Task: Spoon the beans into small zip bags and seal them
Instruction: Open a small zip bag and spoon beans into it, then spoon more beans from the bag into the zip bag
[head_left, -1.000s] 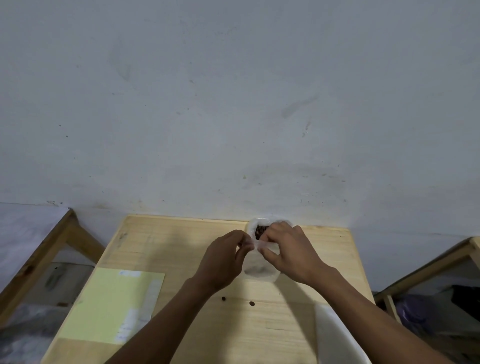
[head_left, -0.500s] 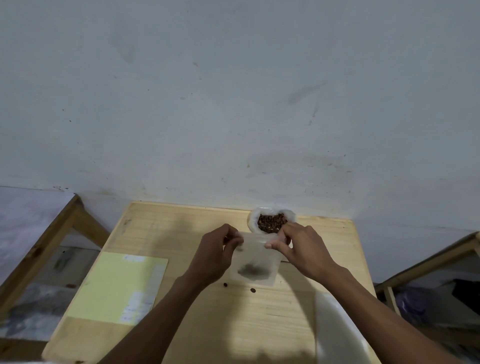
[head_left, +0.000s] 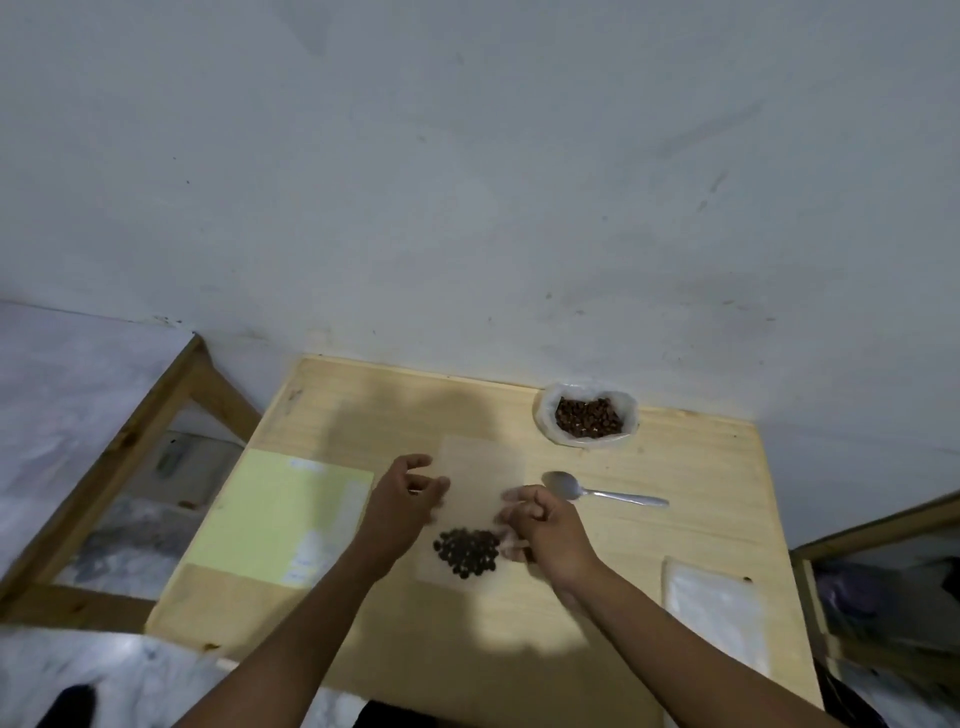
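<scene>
Clear plastic of the small zip bag (head_left: 480, 512) lies flat on the counter (head_left: 691, 467) with beans (head_left: 466, 552) pooled at its near end, left hand (head_left: 402, 501) loosely spread, empty, right hand (head_left: 540, 525) curled beside it, perhaps touching, apparently so its far mouth can be pressed shut.

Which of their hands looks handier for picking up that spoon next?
Probably the right hand. The spoon lies just beyond it on that side, while the left hand hovers across the filled zip bag, farther off.

Single head-worn wide-angle view, looking forward and down, wooden table (head_left: 675, 519) near, edges seemingly blurred
</scene>
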